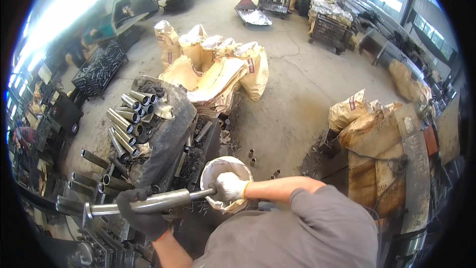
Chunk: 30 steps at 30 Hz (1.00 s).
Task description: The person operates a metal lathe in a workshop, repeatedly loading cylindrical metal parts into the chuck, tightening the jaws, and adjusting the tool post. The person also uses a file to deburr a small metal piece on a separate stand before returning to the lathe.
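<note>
My left hand [141,213], in a dark glove, is wrapped round a shiny steel tube [161,202]. The tube lies almost level and has a flange at its left end. Out of its right end comes a thinner dark rod [202,193]. My right hand [230,187], in a white glove, is closed round the far end of that rod and hides its tip. Directly beneath the right hand is an open white-lined bag [243,167], its mouth round. Several steel tubes [82,178] stick out at the left, close to my left hand.
A pile of short steel tubes [130,119] rests on a dark-covered bench [171,134]. Beyond it stand full paper sacks [255,69] and a stack of flat sacks [218,82]. More sacks [349,109] are at the right. A few small tubes [252,158] stand on the floor.
</note>
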Each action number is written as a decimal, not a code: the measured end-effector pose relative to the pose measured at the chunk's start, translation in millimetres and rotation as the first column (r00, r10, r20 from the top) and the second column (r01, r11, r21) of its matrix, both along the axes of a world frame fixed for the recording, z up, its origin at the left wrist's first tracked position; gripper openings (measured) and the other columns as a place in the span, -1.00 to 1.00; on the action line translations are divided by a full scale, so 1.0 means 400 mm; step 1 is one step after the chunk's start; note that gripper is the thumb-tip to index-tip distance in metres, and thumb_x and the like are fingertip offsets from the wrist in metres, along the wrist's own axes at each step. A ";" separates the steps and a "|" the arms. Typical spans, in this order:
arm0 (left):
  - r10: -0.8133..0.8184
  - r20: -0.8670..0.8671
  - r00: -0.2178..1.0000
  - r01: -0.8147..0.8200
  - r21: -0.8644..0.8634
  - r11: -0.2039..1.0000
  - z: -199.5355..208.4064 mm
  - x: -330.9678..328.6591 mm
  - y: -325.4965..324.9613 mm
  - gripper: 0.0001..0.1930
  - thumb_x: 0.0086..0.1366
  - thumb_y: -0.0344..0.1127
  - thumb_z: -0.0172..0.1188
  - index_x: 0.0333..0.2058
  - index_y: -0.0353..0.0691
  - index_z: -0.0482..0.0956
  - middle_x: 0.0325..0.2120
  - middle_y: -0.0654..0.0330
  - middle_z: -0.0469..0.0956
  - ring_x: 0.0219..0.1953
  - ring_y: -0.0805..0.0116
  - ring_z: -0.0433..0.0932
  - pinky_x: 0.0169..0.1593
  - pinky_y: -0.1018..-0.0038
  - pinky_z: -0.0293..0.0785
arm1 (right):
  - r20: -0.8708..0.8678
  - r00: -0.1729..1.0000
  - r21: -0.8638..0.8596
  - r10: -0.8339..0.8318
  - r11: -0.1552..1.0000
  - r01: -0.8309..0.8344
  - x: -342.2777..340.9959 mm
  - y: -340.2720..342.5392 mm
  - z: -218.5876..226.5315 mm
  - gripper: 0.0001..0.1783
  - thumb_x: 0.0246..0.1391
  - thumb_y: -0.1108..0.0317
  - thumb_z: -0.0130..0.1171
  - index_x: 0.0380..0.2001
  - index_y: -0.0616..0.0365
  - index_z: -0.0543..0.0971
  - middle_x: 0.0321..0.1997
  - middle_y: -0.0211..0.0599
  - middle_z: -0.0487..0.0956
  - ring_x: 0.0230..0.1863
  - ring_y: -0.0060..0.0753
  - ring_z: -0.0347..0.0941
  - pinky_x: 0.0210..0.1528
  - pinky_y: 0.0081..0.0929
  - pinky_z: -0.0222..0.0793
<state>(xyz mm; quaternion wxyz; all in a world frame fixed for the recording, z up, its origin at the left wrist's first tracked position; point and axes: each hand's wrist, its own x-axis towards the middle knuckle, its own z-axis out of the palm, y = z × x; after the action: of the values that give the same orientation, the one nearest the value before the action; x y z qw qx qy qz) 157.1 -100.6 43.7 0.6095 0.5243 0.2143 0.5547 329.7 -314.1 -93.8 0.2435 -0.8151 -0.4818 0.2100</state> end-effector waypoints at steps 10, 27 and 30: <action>-0.235 0.200 0.951 0.268 -0.163 0.949 -0.002 0.065 -0.015 -0.64 0.55 -0.01 0.01 -0.35 -0.14 0.39 -0.49 0.25 0.28 -0.43 0.36 0.36 -0.19 0.29 0.47 | -0.136 0.989 0.118 -0.051 0.991 0.068 0.016 -0.032 0.012 -0.79 0.12 0.05 0.36 -0.30 -0.13 0.79 -0.42 -0.18 0.72 -0.37 -0.03 0.68 -0.24 -0.13 0.56; -0.408 0.148 0.901 0.430 -0.186 0.883 -0.088 0.119 -0.039 -0.65 0.52 0.03 0.09 -0.24 -0.17 0.46 -0.42 0.27 0.30 -0.37 0.31 0.34 0.01 0.21 0.52 | -0.132 0.979 0.229 -0.157 0.956 0.184 -0.057 -0.066 0.041 -0.65 0.16 -0.01 0.34 -0.44 0.05 0.76 -0.50 -0.17 0.71 -0.44 -0.06 0.65 -0.29 -0.12 0.54; -0.429 0.216 0.877 0.471 -0.214 0.856 -0.106 0.133 -0.043 -0.65 0.51 0.00 0.09 -0.26 -0.20 0.45 -0.45 0.23 0.34 -0.39 0.29 0.39 -0.07 0.23 0.53 | -0.026 0.975 -0.070 -0.220 0.974 0.218 -0.055 -0.089 0.031 -0.77 0.10 0.08 0.38 -0.44 -0.03 0.72 -0.51 -0.10 0.67 -0.42 0.05 0.64 -0.29 -0.08 0.57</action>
<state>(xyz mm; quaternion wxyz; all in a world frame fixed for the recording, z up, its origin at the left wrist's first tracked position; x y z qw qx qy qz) 210.4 -117.7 1.2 0.8011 0.4289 0.1065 0.4037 307.8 -349.6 -81.5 0.2460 -0.8672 -0.3777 0.2116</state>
